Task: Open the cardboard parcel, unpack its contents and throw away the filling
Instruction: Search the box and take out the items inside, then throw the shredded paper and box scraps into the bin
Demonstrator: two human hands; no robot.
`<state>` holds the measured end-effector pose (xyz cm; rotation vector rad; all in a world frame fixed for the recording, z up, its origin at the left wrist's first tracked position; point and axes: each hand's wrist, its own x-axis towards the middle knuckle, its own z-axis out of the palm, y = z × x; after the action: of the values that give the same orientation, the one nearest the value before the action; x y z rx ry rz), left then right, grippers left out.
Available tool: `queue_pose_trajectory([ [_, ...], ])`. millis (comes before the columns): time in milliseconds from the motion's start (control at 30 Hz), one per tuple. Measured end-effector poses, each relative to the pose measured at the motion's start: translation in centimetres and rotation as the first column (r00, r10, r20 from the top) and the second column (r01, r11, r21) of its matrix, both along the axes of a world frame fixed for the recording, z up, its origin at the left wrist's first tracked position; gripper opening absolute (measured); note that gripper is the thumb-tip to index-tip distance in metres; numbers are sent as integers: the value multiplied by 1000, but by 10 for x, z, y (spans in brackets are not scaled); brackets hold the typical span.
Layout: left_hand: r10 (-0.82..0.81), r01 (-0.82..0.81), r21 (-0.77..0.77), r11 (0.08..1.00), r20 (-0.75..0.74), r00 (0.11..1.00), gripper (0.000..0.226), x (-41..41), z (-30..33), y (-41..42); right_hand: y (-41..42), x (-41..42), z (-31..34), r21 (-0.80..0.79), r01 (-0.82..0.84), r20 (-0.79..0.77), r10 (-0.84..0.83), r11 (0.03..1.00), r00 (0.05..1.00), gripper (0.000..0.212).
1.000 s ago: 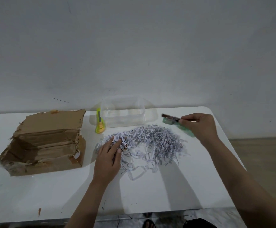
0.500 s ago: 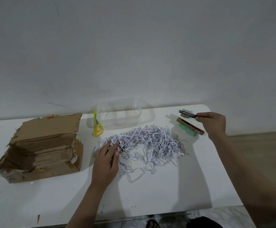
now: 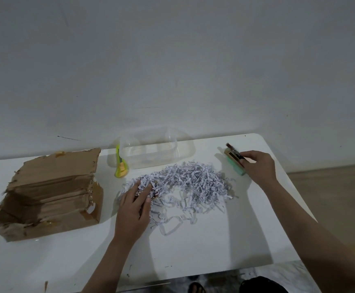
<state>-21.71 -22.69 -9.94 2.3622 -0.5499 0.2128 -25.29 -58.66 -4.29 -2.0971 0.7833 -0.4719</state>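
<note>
Parcel open, torn, at desk 9 o'clock. Filling heaped mid-desk, spread along 9–3 line. Left hand fingers spread, relaxed, pressed into pile's 8 o'clock edge, nothing gripped. Right hand at 2 o'clock of pile, just beside it, pinching thin dark item over unpacked stack; stack's long axis runs 10–4. Left hand nearer filling, so gathering likely falls to it. Clear tub at 12 o'clock; cutter beside it.
</note>
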Motion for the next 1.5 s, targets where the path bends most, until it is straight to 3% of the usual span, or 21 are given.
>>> queue_pose_trajectory([
  [200, -55, 49, 61, 997, 100, 993, 46, -5, 3, 1, 38, -14, -2, -251, -44, 176, 91, 967, 980, 22],
  [333, -144, 125, 92, 988, 255, 956, 49, -9, 8, 0, 62, -22, -14, -178, -223, 292, 268, 958, 918, 29],
  [467, -57, 32, 76, 997, 352, 934, 60, -8, 19, -2, 73, -19, -23, -66, -381, 195, 386, 922, 902, 58],
  [533, 60, -67, 14, 998, 287, 956, 67, -4, 19, -3, 74, -14, -28, -52, -426, 140, 429, 903, 893, 69],
  [633, 187, -185, -119, 976, 6, 982, 87, 0, 14, -6, 77, -3, -34, -23, -463, 76, 464, 886, 883, 78],
  [733, 161, -196, -170, 966, -203, 966, 93, 4, 10, -15, 88, 9, -37, 2, -477, 37, 476, 879, 879, 80],
  [867, 42, -93, -145, 985, -322, 946, 83, 11, 10, -42, 117, 23, -41, 35, -533, 22, 533, 845, 846, 77],
  [1000, -25, -77, -299, 951, -321, 947, 81, 11, 16, -60, 144, 25, -41, 9, -603, 93, 600, 797, 794, 69],
  [1267, 162, -232, -341, 911, -221, 962, 77, -9, 15, -22, 102, 9, -28, -86, -423, 310, 428, 902, 849, 73],
  [1333, 158, -246, -368, 897, -253, 954, 81, -10, 12, -17, 91, 15, -30, -64, -405, 246, 408, 912, 879, 80],
  [1400, 152, -252, -364, 897, -282, 947, 78, -8, 9, -19, 87, 24, -33, -12, -420, 89, 419, 907, 903, 84],
  [1500, 106, -223, -349, 910, -325, 940, 78, -2, 8, -30, 94, 36, -38, -15, -469, -115, 464, 883, 878, 102],
])
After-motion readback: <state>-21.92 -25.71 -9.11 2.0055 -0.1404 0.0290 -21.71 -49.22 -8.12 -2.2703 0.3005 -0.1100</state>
